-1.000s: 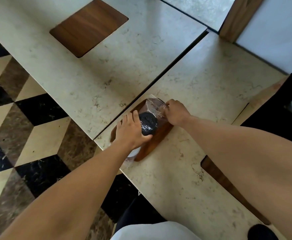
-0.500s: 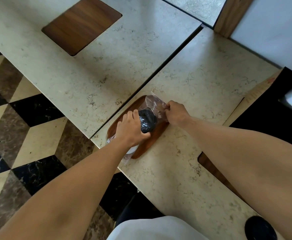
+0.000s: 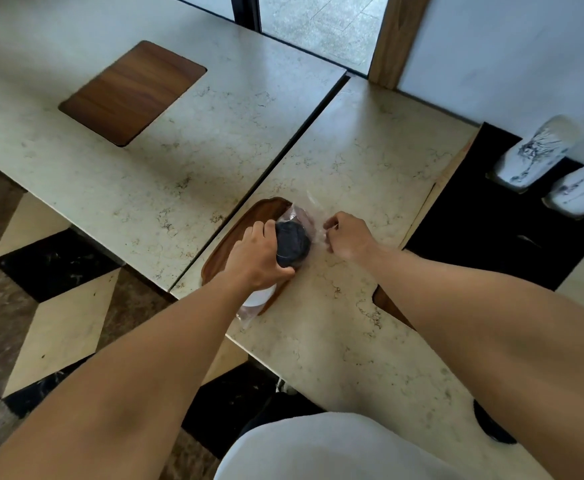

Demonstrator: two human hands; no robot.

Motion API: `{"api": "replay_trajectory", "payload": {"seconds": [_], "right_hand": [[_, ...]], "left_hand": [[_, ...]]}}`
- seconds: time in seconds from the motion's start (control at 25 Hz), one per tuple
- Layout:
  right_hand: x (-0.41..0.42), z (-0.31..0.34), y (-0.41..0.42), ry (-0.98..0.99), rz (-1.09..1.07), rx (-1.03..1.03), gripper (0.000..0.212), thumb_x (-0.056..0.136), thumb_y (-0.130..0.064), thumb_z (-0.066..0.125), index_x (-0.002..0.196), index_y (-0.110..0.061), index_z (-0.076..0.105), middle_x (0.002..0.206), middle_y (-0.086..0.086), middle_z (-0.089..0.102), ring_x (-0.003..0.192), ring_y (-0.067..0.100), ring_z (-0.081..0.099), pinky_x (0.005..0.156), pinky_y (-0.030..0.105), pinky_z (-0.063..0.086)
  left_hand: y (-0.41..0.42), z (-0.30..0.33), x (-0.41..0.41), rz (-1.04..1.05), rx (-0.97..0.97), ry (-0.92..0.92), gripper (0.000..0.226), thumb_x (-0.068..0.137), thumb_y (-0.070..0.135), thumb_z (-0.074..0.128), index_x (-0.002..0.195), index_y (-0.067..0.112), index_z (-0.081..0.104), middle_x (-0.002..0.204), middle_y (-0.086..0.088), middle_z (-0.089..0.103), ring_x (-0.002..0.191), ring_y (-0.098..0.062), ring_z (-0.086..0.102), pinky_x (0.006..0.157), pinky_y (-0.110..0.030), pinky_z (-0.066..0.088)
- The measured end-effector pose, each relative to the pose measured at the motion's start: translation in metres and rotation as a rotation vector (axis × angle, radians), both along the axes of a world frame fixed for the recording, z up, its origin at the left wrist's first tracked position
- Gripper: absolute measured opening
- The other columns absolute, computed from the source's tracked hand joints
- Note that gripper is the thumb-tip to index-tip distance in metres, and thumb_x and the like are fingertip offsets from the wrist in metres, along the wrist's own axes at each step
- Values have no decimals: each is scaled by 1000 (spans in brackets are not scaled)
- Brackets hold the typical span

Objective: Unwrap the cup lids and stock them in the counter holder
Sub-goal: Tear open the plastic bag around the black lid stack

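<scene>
A sleeve of cup lids lies on its side over a wooden inlay point(image 3: 245, 223) at the counter's left edge. Its near part is white, its far end shows black lids point(image 3: 292, 242). My left hand point(image 3: 257, 259) grips the stack around its middle. Clear plastic wrap point(image 3: 302, 216) bunches loose beyond the black end. My right hand point(image 3: 347, 237) pinches that wrap at its right side, fingers closed on the film. A black recessed area point(image 3: 484, 233) sits to the right; whether it is the holder I cannot tell.
Two white patterned cup stacks point(image 3: 533, 154) lie in the black recess at the far right. A second marble counter point(image 3: 165, 161) with a wooden inlay point(image 3: 131, 93) lies to the left across a narrow gap. Checkered floor shows below left.
My right hand has pulled the wrap to the right, off the black end of the stack. The view has tilted up, which brought the cup stacks into sight.
</scene>
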State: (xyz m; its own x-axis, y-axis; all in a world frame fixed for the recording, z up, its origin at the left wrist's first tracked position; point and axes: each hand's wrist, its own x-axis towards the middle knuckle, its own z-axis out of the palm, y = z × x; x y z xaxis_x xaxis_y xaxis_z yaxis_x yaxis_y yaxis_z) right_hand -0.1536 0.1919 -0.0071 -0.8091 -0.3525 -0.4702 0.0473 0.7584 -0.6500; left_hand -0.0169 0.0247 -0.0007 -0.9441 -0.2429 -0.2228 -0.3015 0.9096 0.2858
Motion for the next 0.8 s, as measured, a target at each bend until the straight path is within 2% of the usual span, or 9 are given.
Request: {"api": "replay_trajectory", "payload": {"seconds": [0.12, 0.24, 0.36, 0.48, 0.56, 0.64, 0.8], "right_hand": [[17, 6, 20, 0, -48, -13, 19, 95, -4, 52, 108, -13, 62, 116, 15, 66, 99, 32, 70, 82, 41, 61], [40, 9, 46, -4, -93, -12, 19, 94, -6, 52, 96, -23, 58, 111, 9, 65, 96, 29, 69, 73, 33, 57], [61, 5, 76, -22, -168, -8, 19, 94, -9, 49, 95, -25, 59, 103, 3, 64, 95, 28, 70, 76, 38, 58], [83, 0, 107, -26, -240, -12, 17, 94, -12, 51, 92, -27, 59, 100, 4, 67, 90, 26, 70, 67, 34, 57], [97, -4, 128, -11, -288, -27, 11, 97, -17, 54, 93, -25, 59, 102, 2, 66, 88, 25, 71, 76, 40, 62], [110, -8, 151, 4, -319, -32, 12, 100, -24, 56, 88, -25, 58, 94, -2, 66, 82, 23, 72, 78, 42, 62], [134, -11, 198, -15, -435, -41, 16, 101, -32, 58, 86, -26, 58, 89, -1, 68, 75, 20, 74, 62, 32, 62]], "left_hand": [[11, 4, 5, -57, 27, 2, 103, 69, 58, 83, 146, 14, 31, 131, -11, 47, 116, -28, 48, 96, -47, 53], [24, 7, 12, -139, 65, -2, 104, 65, 57, 85, 145, 15, 33, 131, -10, 48, 117, -28, 49, 96, -47, 53], [37, 9, 15, -240, 76, -4, 103, 63, 54, 86, 143, 16, 34, 129, -11, 48, 116, -29, 50, 97, -46, 52], [56, 11, 15, -335, 47, -32, 106, 63, 56, 85, 147, 18, 32, 130, -8, 48, 116, -26, 49, 97, -42, 52], [72, 10, 13, -386, 47, -47, 107, 61, 57, 85, 147, 21, 32, 131, -6, 48, 116, -24, 48, 97, -40, 52], [91, 6, 11, -439, 55, -70, 107, 60, 56, 85, 147, 22, 33, 132, -5, 49, 119, -25, 48, 98, -39, 50], [129, -3, 7, -568, 73, -112, 108, 61, 56, 85, 148, 21, 30, 135, -6, 46, 122, -26, 47, 98, -35, 47]]}}
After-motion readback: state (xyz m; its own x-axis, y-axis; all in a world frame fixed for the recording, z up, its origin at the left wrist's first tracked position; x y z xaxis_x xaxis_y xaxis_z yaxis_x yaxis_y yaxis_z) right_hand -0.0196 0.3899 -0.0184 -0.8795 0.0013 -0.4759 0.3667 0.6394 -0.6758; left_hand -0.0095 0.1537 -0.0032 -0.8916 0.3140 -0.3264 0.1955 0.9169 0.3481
